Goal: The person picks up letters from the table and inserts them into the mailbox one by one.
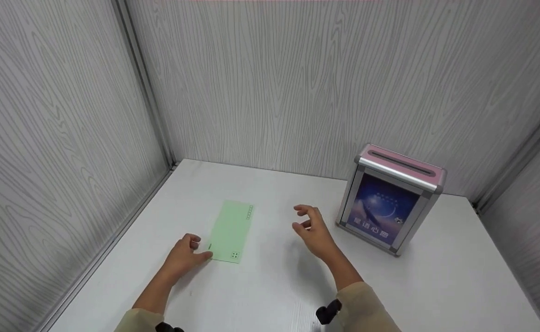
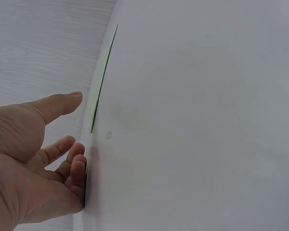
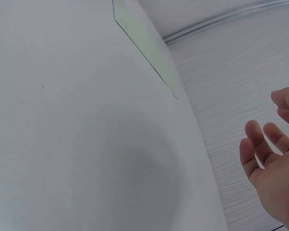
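Note:
A pale green envelope (image 1: 231, 230) lies flat on the white table, left of centre in the head view. My left hand (image 1: 184, 257) is at its near left corner, thumb tip over or beside the edge, fingers loosely bent. In the left wrist view the thumb of that hand (image 2: 29, 154) stands apart from the fingers, near the green strip of the envelope (image 2: 100, 86). Raised above the table, my right hand (image 1: 315, 234) holds nothing, its fingers relaxed and parted; the right wrist view shows this hand (image 3: 279, 168) away from the envelope (image 3: 147, 45).
A silver-framed box (image 1: 383, 205) with a pink top, a slot and a dark blue picture stands upright right of my right hand. Wood-grain panels (image 1: 270, 83) enclose the table (image 1: 261, 295) at the back and both sides.

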The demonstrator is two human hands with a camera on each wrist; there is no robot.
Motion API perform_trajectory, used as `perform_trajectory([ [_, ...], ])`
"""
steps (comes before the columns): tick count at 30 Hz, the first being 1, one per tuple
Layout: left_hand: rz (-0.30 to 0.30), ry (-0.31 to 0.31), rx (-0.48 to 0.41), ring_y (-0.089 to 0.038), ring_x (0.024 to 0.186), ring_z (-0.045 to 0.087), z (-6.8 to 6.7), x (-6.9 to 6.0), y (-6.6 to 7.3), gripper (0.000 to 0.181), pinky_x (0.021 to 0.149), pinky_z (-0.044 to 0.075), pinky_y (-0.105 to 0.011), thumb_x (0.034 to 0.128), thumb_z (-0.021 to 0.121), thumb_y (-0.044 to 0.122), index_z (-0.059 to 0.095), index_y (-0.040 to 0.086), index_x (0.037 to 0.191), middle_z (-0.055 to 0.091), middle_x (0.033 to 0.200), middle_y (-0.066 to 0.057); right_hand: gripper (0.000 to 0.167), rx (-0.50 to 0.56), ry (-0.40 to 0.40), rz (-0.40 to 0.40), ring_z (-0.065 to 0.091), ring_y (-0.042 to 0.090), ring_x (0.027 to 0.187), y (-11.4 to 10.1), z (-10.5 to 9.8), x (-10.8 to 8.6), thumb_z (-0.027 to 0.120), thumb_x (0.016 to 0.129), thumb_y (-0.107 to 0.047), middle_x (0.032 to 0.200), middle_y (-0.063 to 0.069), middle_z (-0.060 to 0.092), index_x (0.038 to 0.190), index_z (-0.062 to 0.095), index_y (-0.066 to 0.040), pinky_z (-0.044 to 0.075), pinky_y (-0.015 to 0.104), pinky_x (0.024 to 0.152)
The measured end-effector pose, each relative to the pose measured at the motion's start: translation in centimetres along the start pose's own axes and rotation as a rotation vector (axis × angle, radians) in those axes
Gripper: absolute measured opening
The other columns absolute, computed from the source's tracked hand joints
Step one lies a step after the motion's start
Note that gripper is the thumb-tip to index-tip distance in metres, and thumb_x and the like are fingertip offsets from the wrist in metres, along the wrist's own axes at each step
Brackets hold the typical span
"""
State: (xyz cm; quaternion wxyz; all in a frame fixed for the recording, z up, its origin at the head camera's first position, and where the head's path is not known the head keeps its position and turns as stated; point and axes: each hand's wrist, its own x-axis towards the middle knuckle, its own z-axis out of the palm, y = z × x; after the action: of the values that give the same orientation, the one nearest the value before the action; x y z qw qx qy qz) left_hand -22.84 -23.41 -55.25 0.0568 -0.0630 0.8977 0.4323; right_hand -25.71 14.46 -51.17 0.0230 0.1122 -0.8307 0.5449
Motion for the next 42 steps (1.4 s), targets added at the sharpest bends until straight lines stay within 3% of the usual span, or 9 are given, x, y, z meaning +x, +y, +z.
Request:
perform_trajectory([
  [8,-0.044,0.002,0.058,-0.043,0.13,0.057,0.7,-0.2,0.2,0.075,0.105,0.053,-0.055,0.0865,0.092,0.033,0.056,-0.001,0.142,0.06,0.14,-0.026,0.051,0.031,-0.153,0.109,0.057,0.031,0.131,1.8,3.3,2.0,0.067,0.11,-0.029,0.155,0.011,0.046,0.157,0.048,-0.027,0.054,0.044,0.103],
  [14,-0.059,0.019,0.078,-0.042,0.126,0.054,0.4,-0.3,0.2,0.071,0.104,0.052,-0.054,0.0848,0.093,0.032,0.058,-0.001,0.137,0.06,0.137,-0.024,0.057,0.02,-0.192,0.194,0.057,0.031,0.136,1.4,6.2,3.7,0.069,0.108,-0.033,0.158,0.01,0.046,0.159,0.046,-0.026,0.052,0.049,0.112],
  [21,-0.059,0.031,0.148,-0.043,0.121,0.055,1.0,-0.3,0.2,0.077,0.101,0.053,-0.054,0.0798,0.096,0.037,0.059,0.0,0.135,0.063,0.132,-0.023,0.06,0.03,-0.212,0.204,0.056,0.037,0.142,0.9,8.7,5.0,0.073,0.106,-0.032,0.158,0.012,0.045,0.159,0.046,-0.024,0.05,0.055,0.118],
  [33,-0.05,0.042,0.137,-0.04,0.116,0.054,2.1,-0.3,1.2,0.067,0.099,0.052,-0.054,0.078,0.097,0.029,0.063,0.001,0.129,0.065,0.131,-0.024,0.059,-0.033,-0.156,0.2,0.055,0.027,0.128,2.9,9.1,6.2,0.075,0.103,-0.024,0.151,0.011,0.05,0.156,0.049,-0.016,0.051,0.044,0.108],
  [42,-0.055,0.056,0.141,-0.04,0.117,0.052,1.4,0.2,1.5,0.067,0.098,0.05,-0.052,0.0787,0.096,0.026,0.061,0.0,0.13,0.064,0.131,-0.024,0.081,-0.089,-0.204,0.285,0.051,0.024,0.129,2.3,9.5,8.0,0.081,0.1,-0.024,0.153,0.01,0.047,0.167,0.036,-0.015,0.049,0.042,0.112],
])
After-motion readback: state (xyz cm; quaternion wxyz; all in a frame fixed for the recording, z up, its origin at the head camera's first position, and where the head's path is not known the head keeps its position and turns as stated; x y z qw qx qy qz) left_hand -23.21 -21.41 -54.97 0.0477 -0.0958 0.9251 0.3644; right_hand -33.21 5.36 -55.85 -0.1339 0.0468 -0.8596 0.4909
